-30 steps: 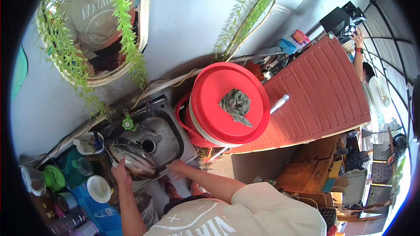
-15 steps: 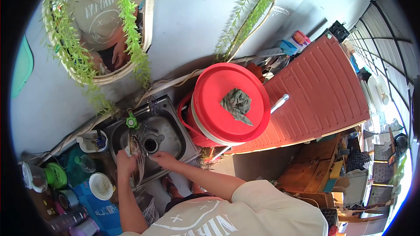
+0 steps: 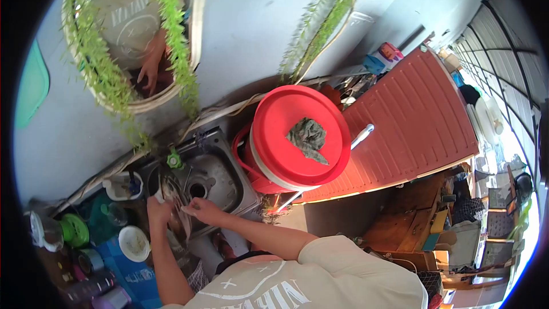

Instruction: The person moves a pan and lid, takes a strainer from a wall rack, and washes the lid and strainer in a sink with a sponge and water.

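- metal sink [image 3: 224, 176], biggest bit here
- red bucket [image 3: 275, 147], lidded, right of the sink
- shiny thing [image 3: 181, 226], blurry, tilted over the sink's left side
- left hand [image 3: 160, 213] over the sink's left edge, fingers gripping shiny thing
- right hand [image 3: 205, 212] over the sink's near side, fingers curled, can't tell if touching

A shiny, streaked item [image 3: 179, 216] is tilted — nearly edge-on — over the sink [image 3: 224, 167].

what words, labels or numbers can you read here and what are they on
"NIRV": shirt, rest cut off by the picture's edge.
Mirror: reversed lettering on the reflected shirt, too blurred to read surely.
Blue sheet, dark container, wall mark: too small or blurred.
No readable numbers.
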Available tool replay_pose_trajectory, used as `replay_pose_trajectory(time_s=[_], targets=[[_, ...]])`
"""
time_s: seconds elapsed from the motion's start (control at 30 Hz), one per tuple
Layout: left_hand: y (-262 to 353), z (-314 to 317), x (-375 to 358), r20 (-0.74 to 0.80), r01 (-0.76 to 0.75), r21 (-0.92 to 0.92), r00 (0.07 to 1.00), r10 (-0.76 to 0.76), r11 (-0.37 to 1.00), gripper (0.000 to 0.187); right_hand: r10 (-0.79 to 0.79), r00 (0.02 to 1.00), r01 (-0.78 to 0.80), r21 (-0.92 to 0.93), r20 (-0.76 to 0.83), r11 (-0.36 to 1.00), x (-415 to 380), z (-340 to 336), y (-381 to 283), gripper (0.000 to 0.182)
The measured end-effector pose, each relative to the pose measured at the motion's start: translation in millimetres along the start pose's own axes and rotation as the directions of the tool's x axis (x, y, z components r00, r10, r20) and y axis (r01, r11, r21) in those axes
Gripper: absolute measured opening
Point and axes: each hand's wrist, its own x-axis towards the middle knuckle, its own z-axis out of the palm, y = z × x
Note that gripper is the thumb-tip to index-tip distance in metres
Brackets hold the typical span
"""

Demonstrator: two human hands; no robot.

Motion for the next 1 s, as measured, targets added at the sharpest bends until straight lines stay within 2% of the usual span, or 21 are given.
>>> replay_pose_trajectory(time_s=[0.03,0.07,0.1,0.13,0.17,0.2,0.23,0.3,0.37,0.43,0.47,0.53,0.6,0.63,0.7,0.77,0.83,0.87,0.9,0.97,1.0], targets=[[1.2,-3.3,-2.4,-0.012,0.024,0.007,1.000,-0.024,1.000,0.024,-0.149,0.989,0.151,-0.110,0.026,0.982,-4.0,3.2,-1.6,0.057],[5.4,-4.7,-4.2,-0.047,0.043,-0.071,0.998,-0.047,0.997,0.023,-0.292,0.954,0.301,-0.206,0.069,0.931,-9.1,8.9,-1.2,0.055],[5.7,-7.5,-6.7,-0.084,0.057,-0.150,0.994,-0.070,0.987,0.022,-0.285,0.954,0.299,-0.191,0.095,0.935,-15.6,16.0,-0.5,0.055],[-0.7,-8.3,-7.2,-0.101,0.075,-0.144,0.991,-0.090,0.987,0.022,-0.358,0.927,0.376,-0.291,0.115,0.880,-20.6,20.1,-0.2,0.054],[-10.7,-5.1,-5.1,-0.124,0.089,-0.282,0.984,-0.128,0.955,0.023,-0.429,0.893,0.447,-0.384,0.139,0.808,-23.9,24.6,1.8,0.053],[-19.4,-1.0,-2.3,-0.142,0.093,-0.415,0.976,-0.166,0.905,0.024,-0.512,0.854,0.499,-0.418,0.091,0.759,-27.6,30.9,5.7,0.049],[-25.5,3.3,-0.1,-0.155,0.105,-0.410,0.971,-0.183,0.906,0.024,-0.508,0.855,0.505,-0.404,0.108,0.763,-26.8,33.5,9.7,0.049],[-35.8,9.4,0.7,-0.133,0.165,-0.555,0.950,-0.283,0.815,0.027,-0.458,0.883,0.446,-0.477,0.098,0.757,-20.9,39.6,16.1,0.042],[-32.7,14.4,0.7,-0.134,0.175,-0.576,0.944,-0.303,0.799,0.026,-0.488,0.873,0.411,-0.554,0.009,0.724,-19.8,46.4,16.4,0.045],[-31.3,21.3,3.5,-0.114,0.110,-0.654,0.964,-0.241,0.749,0.025,-0.475,0.879,0.369,-0.572,-0.042,0.733,-17.8,47.5,10.1,0.050],[-18.0,22.9,1.3,-0.107,0.101,-0.693,0.965,-0.241,0.714,0.023,-0.468,0.884,0.384,-0.555,-0.012,0.738,-16.8,46.7,2.3,0.050],[-5.3,28.8,4.0,-0.110,0.092,-0.731,0.962,-0.250,0.676,0.022,-0.391,0.915,0.274,-0.554,-0.103,0.786,-13.0,40.4,-14.3,0.044],[-15.3,39.5,10.9,0.081,0.176,-0.902,0.966,-0.246,0.394,0.023,-0.384,0.916,0.269,-0.532,-0.116,0.803,-1.3,39.0,-12.6,0.042],[-21.8,45.8,11.7,0.070,0.170,-0.905,0.964,-0.258,0.391,0.023,-0.381,0.912,0.257,-0.514,-0.150,0.818,2.2,38.5,-11.5,0.039],[-31.1,55.9,11.2,0.057,0.127,-0.773,0.990,-0.131,0.622,0.027,-0.415,0.891,0.286,-0.484,-0.183,0.827,1.6,35.2,-13.3,0.031],[-17.7,56.4,0.9,0.051,0.110,-0.753,0.993,-0.110,0.649,0.025,-0.330,0.919,0.217,-0.423,-0.215,0.880,-2.0,28.1,-16.5,0.025],[-12.3,59.8,-7.2,-0.046,0.042,-0.518,0.996,-0.076,0.855,0.026,-0.327,0.921,0.239,-0.355,-0.213,0.904,-6.7,22.7,-15.2,0.023],[-27.9,65.2,0.0,-0.020,-0.026,-0.455,1.000,0.019,0.890,0.030,-0.299,0.930,0.215,-0.342,-0.215,0.915,-6.8,19.9,-10.2,0.023],[-42.0,72.7,7.4,-0.036,-0.023,-0.460,0.999,0.007,0.888,0.030,-0.270,0.938,0.189,-0.330,-0.220,0.925,-6.6,17.0,-4.5,0.023],[-50.5,82.9,20.1,-0.239,-0.239,-0.125,0.949,0.204,0.963,0.035,-0.248,0.946,0.173,-0.320,-0.210,0.931,-9.5,13.3,6.4,0.023],[-54.8,82.1,28.9,-0.312,-0.167,-0.032,0.938,0.149,0.985,0.036,-0.221,0.948,0.155,-0.273,-0.230,0.949,-12.0,11.3,9.5,0.023]])
